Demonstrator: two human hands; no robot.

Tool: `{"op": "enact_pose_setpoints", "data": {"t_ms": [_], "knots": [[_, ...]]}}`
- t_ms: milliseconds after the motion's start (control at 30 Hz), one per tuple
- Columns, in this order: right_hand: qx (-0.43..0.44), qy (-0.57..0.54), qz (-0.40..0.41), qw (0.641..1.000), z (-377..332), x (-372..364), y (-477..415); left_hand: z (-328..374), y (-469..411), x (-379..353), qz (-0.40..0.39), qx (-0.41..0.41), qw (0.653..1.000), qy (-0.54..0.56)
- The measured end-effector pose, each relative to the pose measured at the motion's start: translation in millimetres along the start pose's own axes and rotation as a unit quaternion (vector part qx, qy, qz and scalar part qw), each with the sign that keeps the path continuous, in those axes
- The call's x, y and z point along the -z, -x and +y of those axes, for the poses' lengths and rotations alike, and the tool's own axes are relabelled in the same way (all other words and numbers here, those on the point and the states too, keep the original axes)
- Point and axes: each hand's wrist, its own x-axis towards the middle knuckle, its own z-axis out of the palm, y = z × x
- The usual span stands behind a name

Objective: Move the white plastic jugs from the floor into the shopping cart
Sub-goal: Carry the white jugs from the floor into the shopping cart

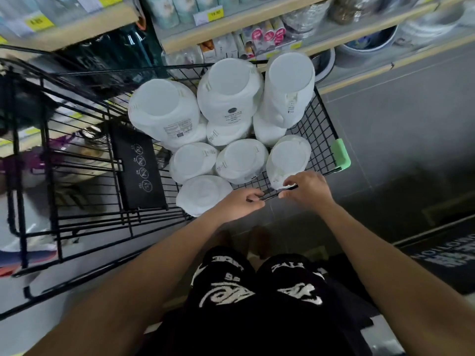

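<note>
Several white plastic jugs (239, 160) stand packed bottoms-up inside the black wire shopping cart (321, 119), with three larger ones (231, 91) stacked on top at the far side. My left hand (240, 204) grips the cart's near rim with curled fingers. My right hand (305, 187) also grips that rim, its fingertips beside the nearest right jug (289, 156). No jug is visible on the floor.
Store shelves (231, 24) with price tags and packaged goods run along the far side. The cart's black child-seat flap (138, 168) lies at left, a green corner bumper (340, 152) at right. A dark floor mat (442, 255) lies to my right. My legs stand below.
</note>
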Motion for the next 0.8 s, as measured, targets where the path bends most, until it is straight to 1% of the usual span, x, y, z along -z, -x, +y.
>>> {"op": "enact_pose_setpoints", "data": {"t_ms": [100,200,367,567,700,800], "knots": [[-0.014,0.017,0.024,0.999,4,-4,-2,7,-2,3,0.005,-0.009,1.000,-0.001],[-0.029,0.009,0.046,0.999,7,-4,-2,15,-5,6,0.011,-0.011,1.000,-0.009],[-0.049,-0.022,0.057,0.997,8,4,-3,19,-11,2,0.026,-0.012,0.999,-0.018],[-0.088,-0.057,0.049,0.993,2,9,2,26,-12,14,-0.009,-0.010,1.000,-0.019],[-0.103,-0.082,0.014,0.991,-4,14,7,32,-9,21,-0.033,-0.017,0.999,-0.039],[-0.106,-0.146,0.011,0.984,-10,22,11,41,-8,31,-0.032,-0.020,0.998,-0.049]]}}
